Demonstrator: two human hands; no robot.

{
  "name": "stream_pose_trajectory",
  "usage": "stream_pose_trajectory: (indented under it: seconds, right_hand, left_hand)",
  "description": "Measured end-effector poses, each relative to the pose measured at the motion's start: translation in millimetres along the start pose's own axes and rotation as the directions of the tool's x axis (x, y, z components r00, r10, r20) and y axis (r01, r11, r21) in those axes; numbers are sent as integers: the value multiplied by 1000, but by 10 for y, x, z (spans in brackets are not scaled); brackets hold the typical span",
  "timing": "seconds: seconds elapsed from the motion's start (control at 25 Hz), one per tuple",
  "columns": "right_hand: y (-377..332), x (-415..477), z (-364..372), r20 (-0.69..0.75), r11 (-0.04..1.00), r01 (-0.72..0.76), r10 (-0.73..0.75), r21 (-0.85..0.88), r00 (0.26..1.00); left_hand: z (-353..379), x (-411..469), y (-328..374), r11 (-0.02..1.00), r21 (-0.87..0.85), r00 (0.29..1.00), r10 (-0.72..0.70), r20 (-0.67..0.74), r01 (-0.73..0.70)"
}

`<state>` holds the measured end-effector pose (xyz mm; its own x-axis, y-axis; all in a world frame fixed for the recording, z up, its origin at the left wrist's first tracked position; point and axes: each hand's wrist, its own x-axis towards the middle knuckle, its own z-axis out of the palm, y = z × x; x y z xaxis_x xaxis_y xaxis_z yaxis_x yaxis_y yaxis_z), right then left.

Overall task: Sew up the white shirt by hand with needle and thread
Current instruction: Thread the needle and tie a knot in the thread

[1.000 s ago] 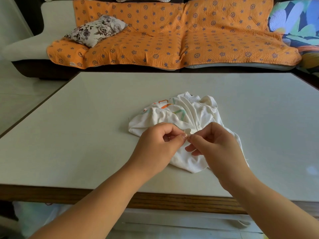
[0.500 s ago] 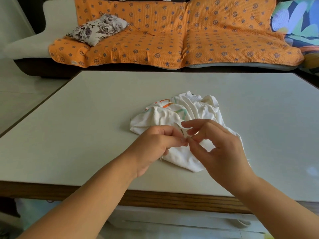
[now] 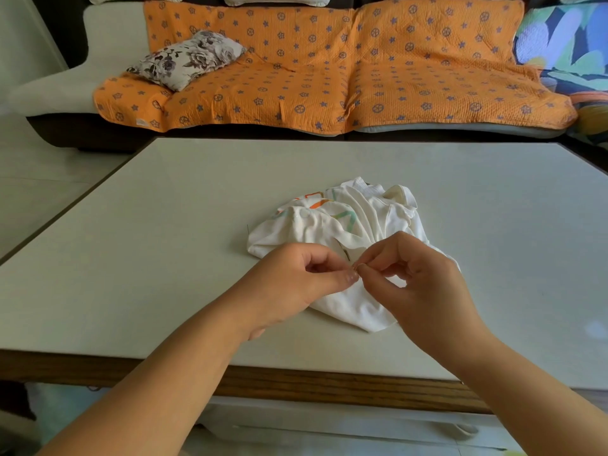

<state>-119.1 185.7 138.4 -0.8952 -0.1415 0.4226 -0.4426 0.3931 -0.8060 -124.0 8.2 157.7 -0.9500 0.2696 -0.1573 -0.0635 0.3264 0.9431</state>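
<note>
Here the white shirt (image 3: 329, 225) is seen crumpled on the bench (image 3: 164, 258), about midway along its width and nearer the front edge than the back. Both hands are brought together over the near part of the shirt. The left hand (image 3: 296, 284) is curled, and a fold of the cloth is pinched between its thumb and forefinger. Right against those fingertips, a thin sliver, seemingly the needle (image 3: 356, 266), is pinched by the right hand (image 3: 424, 291), with its other fingers loosely bent.
</note>
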Motion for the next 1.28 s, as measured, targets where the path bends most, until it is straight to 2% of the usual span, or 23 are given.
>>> stream_pose_trajectory:
  seconds: [0.12, 0.24, 0.44, 0.56, 0.64, 0.68, 0.76, 0.84, 0.88, 1.08, 1.28]
  right_hand:
    - [-38, 11, -19, -33, 988, -142, 144, 57, 989]
    - [-68, 23, -22, -33, 970, -226, 230, 93, 973]
    - [-114, 29, -27, -17, 950, -288, 292, 123, 956]
    - [-110, 31, -33, 16, 931, -327, 329, 161, 944]
    - [-86, 31, -48, 16, 913, -333, 339, 237, 940]
    - [-78, 26, -60, -23, 928, -288, 302, 234, 953]
    - [-73, 4, -91, -142, 996, -75, 82, 57, 986]
    - [-64, -25, -88, -166, 980, 134, -158, -150, 973]
    - [-45, -36, -71, -153, 962, 174, -208, -209, 966]
    - [93, -19, -10, -115, 905, 211, -270, -370, 956]
    - [96, 1, 7, -90, 874, 248, -311, -417, 946]
  left_hand:
    - [21, -12, -6, 994, 94, 996, 63, -56, -57]
    - [78, -21, -2, 959, 217, 961, 219, -167, -180]
    - [106, -12, -25, 880, 380, 881, 397, -258, -285]
    - [103, 7, -25, 881, 384, 879, 393, -270, -276]
    - [90, 28, -32, 927, 300, 907, 311, -286, -223]
    - [78, 39, -36, 953, 235, 921, 257, -293, -192]
    - [58, 45, -33, 983, 119, 938, 172, -302, -142]
    - [56, 41, -23, 990, 71, 944, 137, -301, -121]
    - [59, 34, -17, 991, 61, 946, 131, -297, -118]
    - [90, 6, 11, 993, 45, 954, 121, -273, -113]
    - [82, 10, 16, 993, 36, 958, 118, -263, -113]
